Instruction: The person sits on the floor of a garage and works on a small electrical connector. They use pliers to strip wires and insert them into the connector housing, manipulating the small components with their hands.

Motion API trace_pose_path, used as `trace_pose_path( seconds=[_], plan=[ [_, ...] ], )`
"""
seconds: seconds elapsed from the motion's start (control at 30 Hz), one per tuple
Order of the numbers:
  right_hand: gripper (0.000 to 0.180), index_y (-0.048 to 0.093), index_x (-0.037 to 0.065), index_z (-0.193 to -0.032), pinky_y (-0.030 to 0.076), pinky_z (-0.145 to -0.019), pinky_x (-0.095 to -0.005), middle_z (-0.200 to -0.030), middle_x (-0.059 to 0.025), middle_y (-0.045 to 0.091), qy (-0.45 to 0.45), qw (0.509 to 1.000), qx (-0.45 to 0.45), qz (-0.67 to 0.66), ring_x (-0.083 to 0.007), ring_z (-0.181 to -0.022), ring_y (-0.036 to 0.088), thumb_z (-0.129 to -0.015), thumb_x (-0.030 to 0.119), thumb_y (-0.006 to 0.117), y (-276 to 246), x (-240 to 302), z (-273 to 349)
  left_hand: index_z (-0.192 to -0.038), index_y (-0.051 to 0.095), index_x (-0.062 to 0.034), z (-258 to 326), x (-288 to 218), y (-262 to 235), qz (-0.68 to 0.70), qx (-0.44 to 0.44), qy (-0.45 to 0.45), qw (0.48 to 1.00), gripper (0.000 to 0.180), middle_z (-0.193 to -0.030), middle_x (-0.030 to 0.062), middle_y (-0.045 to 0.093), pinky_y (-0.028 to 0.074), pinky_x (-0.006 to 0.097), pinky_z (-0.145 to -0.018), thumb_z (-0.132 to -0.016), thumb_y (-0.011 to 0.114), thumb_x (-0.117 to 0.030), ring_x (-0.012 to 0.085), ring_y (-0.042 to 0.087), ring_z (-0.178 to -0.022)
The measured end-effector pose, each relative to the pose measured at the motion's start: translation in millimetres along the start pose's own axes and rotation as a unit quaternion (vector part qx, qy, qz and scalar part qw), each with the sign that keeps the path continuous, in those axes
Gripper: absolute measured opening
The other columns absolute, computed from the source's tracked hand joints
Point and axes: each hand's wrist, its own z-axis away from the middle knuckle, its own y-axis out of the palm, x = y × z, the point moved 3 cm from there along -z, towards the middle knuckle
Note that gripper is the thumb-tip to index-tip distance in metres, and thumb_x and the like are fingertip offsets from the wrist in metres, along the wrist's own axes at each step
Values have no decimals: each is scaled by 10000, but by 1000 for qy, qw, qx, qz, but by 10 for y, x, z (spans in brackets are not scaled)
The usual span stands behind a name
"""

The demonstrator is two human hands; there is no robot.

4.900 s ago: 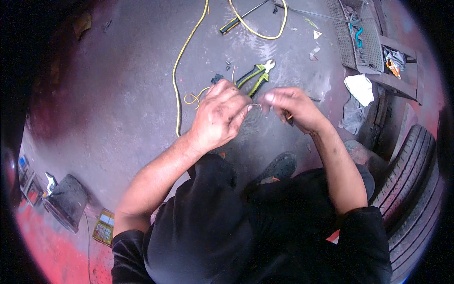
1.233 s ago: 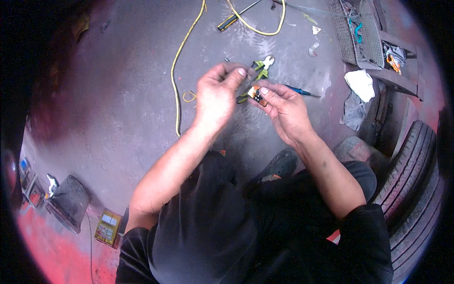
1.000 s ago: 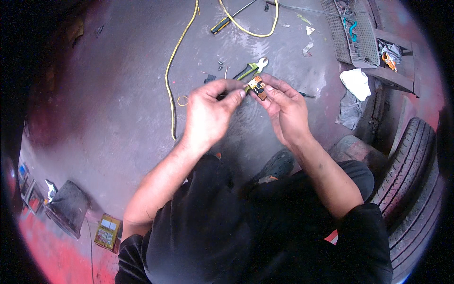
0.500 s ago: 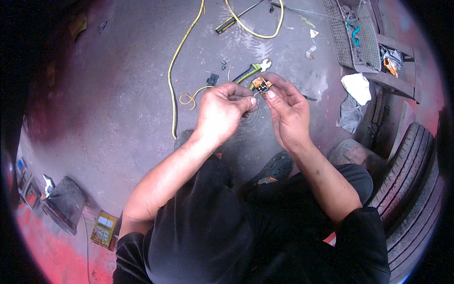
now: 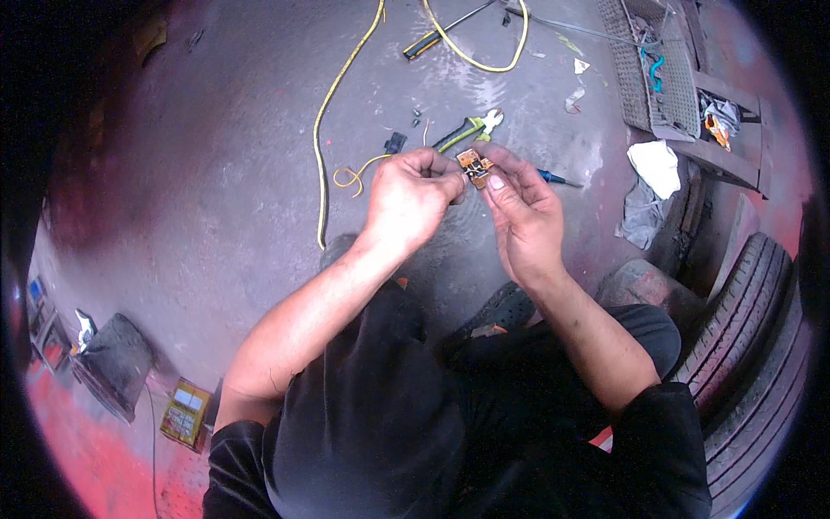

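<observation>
My right hand point(image 5: 526, 208) pinches a small orange-brown circuit board point(image 5: 471, 159) between thumb and fingers, its face with dark and shiny spots turned up. Close at its left, my left hand point(image 5: 410, 197) is closed in a pinch, the fingertips at the board's edge. What lies in that pinch is too small to make out. Beyond the left hand, a thin yellow wire point(image 5: 348, 180) curls on the floor beside a black connector point(image 5: 395, 143). Green-and-black cutting pliers point(image 5: 471, 128) lie just past the board. A blue-handled screwdriver point(image 5: 558, 178) shows partly behind the right hand.
A long yellow cable point(image 5: 320, 138) and a yellow-black handled tool point(image 5: 422, 45) lie on the grey floor point(image 5: 216, 173). At right stand a basket point(image 5: 635, 82), a white cloth point(image 5: 654, 169) and tyres point(image 5: 735, 320). A yellow box point(image 5: 184, 415) sits at lower left.
The circuit board has tilted so more of its face shows, and it sits slightly lower and to the left. More of the blue screwdriver handle shows. The whole view has shifted slightly.
</observation>
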Motion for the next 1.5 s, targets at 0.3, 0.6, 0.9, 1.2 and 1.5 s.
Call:
trace_pose_path(
  seconds=[0.3,0.6,0.9,1.2,1.5],
  plan=[
    [362,527,-42,-1294,478,-981,-330,-1249,-140,614,6,1000,-4,26,-196,-1141,592,-935,-28,574,12,-4,6,-817,672,9,-31,57,-23,-4,-5,-10,1000,72,-710,59,656,459,260,-558,-814,697,-58,106,569,-604],
    [383,492,-41,-1215,489,-957,-317,-1183,-138,614,-16,999,-17,28,-209,-1129,595,-862,-110,624,-37,-71,12,-776,631,9,17,73,42,127,13,-63,990,117,-641,70,614,446,291,-511,-819,697,-77,148,563,-541],
    [337,503,-35,-1168,488,-951,-315,-1156,-139,622,6,1000,-25,15,-202,-1092,610,-867,-75,648,-90,-61,-9,-761,617,3,63,55,30,158,0,-76,985,119,-627,74,602,444,293,-499,-827,673,-80,156,571,-539],
    [261,540,-27,-1152,524,-916,-305,-1121,-113,633,40,997,-68,3,-172,-1020,627,-911,-10,638,-95,-49,-19,-742,620,15,77,23,29,-80,-78,64,992,165,-639,55,621,451,289,-527,-825,674,-117,138,580,-555],
    [220,569,-25,-1134,539,-851,-272,-1057,-89,656,28,995,-90,29,-151,-940,645,-925,7,631,-113,-56,-37,-723,555,7,107,-153,25,-257,-118,311,907,145,-687,182,593,487,447,-623,-754,680,-58,353,616,-686]
  ],
)
